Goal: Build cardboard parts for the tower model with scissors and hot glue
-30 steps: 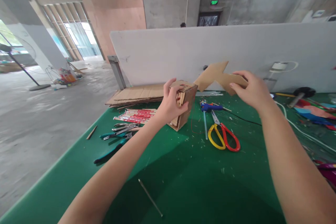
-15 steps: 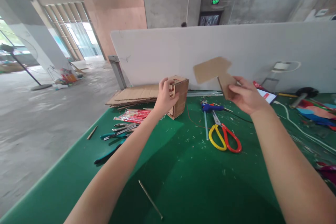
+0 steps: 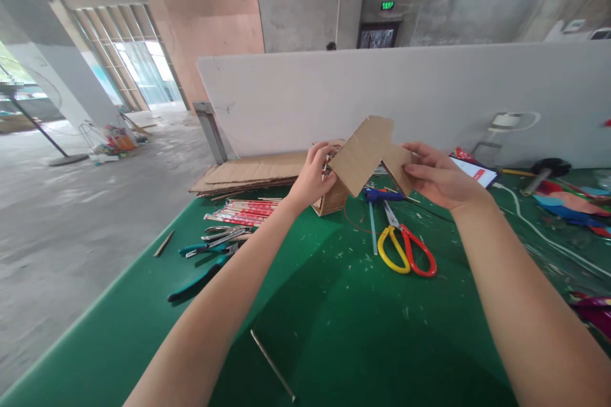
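Thin rod [image 3: 273,367] nearest, then pliers [image 3: 199,283] by the left forearm, partly covered. Scissors [image 3: 407,244] just this side of the right hand [image 3: 432,176]. Hands are apart — right pinching an angled cardboard piece [image 3: 366,151] between them, left [image 3: 311,183] gripping a box [image 3: 333,199] that's mostly hidden — can't tell if they touch. Glue gun [image 3: 382,196] beyond is half blocked.

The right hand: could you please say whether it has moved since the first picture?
Yes: the right hand has shifted left, judged against the scissors.

There are 2 hands [image 3: 312,179] and 1 box [image 3: 335,198].
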The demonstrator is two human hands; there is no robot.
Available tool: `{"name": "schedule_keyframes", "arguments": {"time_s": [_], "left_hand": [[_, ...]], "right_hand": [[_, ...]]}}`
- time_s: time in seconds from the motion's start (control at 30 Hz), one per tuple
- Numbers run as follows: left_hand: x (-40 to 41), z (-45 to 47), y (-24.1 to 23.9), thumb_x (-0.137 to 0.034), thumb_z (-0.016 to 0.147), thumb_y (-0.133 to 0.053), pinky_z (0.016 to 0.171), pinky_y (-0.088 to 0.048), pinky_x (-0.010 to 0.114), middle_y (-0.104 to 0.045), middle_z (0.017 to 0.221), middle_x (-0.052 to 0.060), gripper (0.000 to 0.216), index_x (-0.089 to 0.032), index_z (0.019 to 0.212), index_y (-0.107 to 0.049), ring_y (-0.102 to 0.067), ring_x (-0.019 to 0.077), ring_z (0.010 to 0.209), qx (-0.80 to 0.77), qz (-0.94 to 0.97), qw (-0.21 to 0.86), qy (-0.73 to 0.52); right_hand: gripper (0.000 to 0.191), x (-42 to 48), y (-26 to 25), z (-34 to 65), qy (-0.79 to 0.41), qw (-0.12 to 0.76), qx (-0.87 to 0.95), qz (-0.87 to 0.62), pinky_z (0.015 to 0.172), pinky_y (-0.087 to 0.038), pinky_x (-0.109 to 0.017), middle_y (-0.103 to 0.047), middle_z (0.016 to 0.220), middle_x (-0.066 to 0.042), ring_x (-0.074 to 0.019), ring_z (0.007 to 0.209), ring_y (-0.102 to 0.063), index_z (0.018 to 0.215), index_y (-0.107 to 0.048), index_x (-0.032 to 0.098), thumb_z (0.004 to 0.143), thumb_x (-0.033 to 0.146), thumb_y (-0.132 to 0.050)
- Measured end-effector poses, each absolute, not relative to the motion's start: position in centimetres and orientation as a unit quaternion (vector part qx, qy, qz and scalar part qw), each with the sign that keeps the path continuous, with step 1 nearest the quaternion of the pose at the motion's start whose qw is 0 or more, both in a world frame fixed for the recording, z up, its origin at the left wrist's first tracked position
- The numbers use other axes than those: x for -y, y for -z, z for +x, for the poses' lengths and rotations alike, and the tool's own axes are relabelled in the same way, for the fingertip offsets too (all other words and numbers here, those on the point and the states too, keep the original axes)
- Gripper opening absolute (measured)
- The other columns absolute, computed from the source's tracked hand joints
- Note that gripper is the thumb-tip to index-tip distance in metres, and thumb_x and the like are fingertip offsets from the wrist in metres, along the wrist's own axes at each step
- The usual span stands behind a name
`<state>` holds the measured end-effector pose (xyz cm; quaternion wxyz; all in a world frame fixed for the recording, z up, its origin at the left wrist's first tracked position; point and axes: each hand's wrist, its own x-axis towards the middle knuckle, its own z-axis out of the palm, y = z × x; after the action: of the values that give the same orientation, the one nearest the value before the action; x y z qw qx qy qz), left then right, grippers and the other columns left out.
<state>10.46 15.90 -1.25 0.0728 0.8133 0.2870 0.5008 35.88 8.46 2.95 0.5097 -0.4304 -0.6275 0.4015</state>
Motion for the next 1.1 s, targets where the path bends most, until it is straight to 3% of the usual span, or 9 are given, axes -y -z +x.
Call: {"name": "schedule_keyframes", "arguments": {"time_s": [0.2,0.4,0.5,0.6,0.67,0.83,0.93,1.03,1.1], "left_hand": [[-16.6,8.6,1.9,-0.021,0.074,-0.064,0.102,-0.041,0.045,-0.027,0.145,0.018,0.066,-0.021,0.132,-0.031,-0.037,0.0285,0.131,-0.251,0.813,0.096,-0.516],[-13.7,5.6,1.2,-0.032,0.088,-0.044,0.067,-0.053,0.034,-0.042,0.134,0.013,0.037,-0.024,0.123,-0.041,-0.064,0.0183,0.086,-0.361,0.612,0.235,-0.664],[-10.6,5.0,1.2,-0.052,0.087,-0.039,0.059,-0.053,0.033,-0.054,0.117,0.014,0.043,-0.018,0.112,-0.048,-0.064,0.0222,0.085,-0.363,0.608,0.423,-0.565],[-7.4,5.2,2.7,-0.043,0.072,-0.069,0.074,-0.051,0.034,-0.060,0.113,0.012,0.056,-0.018,0.118,-0.048,-0.062,0.0243,0.097,-0.345,0.648,0.526,-0.429],[-6.1,5.6,4.2,-0.037,0.070,-0.073,0.079,-0.049,0.033,-0.065,0.106,0.011,0.055,-0.018,0.116,-0.049,-0.062,0.0231,0.097,-0.349,0.617,0.574,-0.409],[-5.6,5.9,6.5,-0.029,0.069,-0.074,0.078,-0.050,0.031,-0.068,0.102,0.006,0.044,-0.019,0.107,-0.056,-0.064,0.0203,0.092,-0.354,0.490,0.661,-0.443],[-5.7,5.7,6.8,-0.022,0.070,-0.072,0.079,-0.049,0.028,-0.069,0.102,0.006,0.035,-0.017,0.102,-0.060,-0.065,0.0173,0.090,-0.343,0.461,0.680,-0.456],[-5.8,5.4,6.8,-0.020,0.071,-0.070,0.073,-0.052,0.031,-0.070,0.096,0.004,0.032,-0.019,0.101,-0.059,-0.067,0.0189,0.082,-0.366,0.425,0.683,-0.467],[-5.9,5.2,6.9,-0.020,0.071,-0.068,0.070,-0.053,0.035,-0.071,0.094,0.004,0.033,-0.019,0.102,-0.058,-0.068,0.0213,0.079,-0.361,0.414,0.692,-0.468]], "right_hand": [[0.044,-9.2,-2.4,35.5,-0.412,0.491,0.633,-0.433,0.069,-0.053,-0.033,-0.066,0.102,-0.002,-0.0223,0.093,-0.063,0.111,-0.058,0.029,0.070,0.035,-0.072],[0.037,-9.3,-1.8,35.2,-0.388,0.398,0.702,-0.445,0.084,-0.051,-0.040,-0.067,0.105,-0.003,-0.0244,0.102,-0.060,0.108,-0.062,0.029,0.072,0.035,-0.071],[0.034,-9.3,-1.0,34.5,-0.368,0.291,0.760,-0.449,0.086,-0.050,-0.042,-0.065,0.111,-0.003,-0.0257,0.105,-0.059,0.110,-0.062,0.029,0.077,0.035,-0.066],[0.034,-9.5,0.1,33.1,-0.355,0.227,0.797,-0.433,0.088,-0.049,-0.041,-0.063,0.118,-0.003,-0.0250,0.107,-0.059,0.114,-0.061,0.029,0.080,0.034,-0.061],[0.034,-9.5,0.7,32.0,-0.336,0.203,0.817,-0.423,0.090,-0.048,-0.041,-0.061,0.123,-0.003,-0.0249,0.110,-0.057,0.115,-0.061,0.029,0.081,0.032,-0.060],[0.035,-9.4,1.3,30.6,-0.355,0.224,0.802,-0.425,0.087,-0.050,-0.039,-0.062,0.122,-0.005,-0.0238,0.109,-0.058,0.117,-0.058,0.028,0.083,0.038,-0.058],[0.032,-10.0,1.2,31.6,-0.348,0.317,0.766,-0.437,0.080,-0.054,-0.038,-0.065,0.110,-0.008,-0.0232,0.100,-0.061,0.112,-0.059,0.024,0.085,0.040,-0.055],[0.032,-11.1,1.3,34.2,-0.237,0.423,0.716,-0.503,0.076,-0.055,-0.035,-0.063,0.110,-0.009,-0.0219,0.094,-0.063,0.111,-0.060,0.022,0.088,0.041,-0.048],[0.030,-12.0,1.6,36.2,-0.118,0.364,0.719,-0.580,0.078,-0.053,-0.035,-0.065,0.108,-0.009,-0.0210,0.090,-0.064,0.111,-0.059,0.020,0.089,0.034,-0.046]]}}
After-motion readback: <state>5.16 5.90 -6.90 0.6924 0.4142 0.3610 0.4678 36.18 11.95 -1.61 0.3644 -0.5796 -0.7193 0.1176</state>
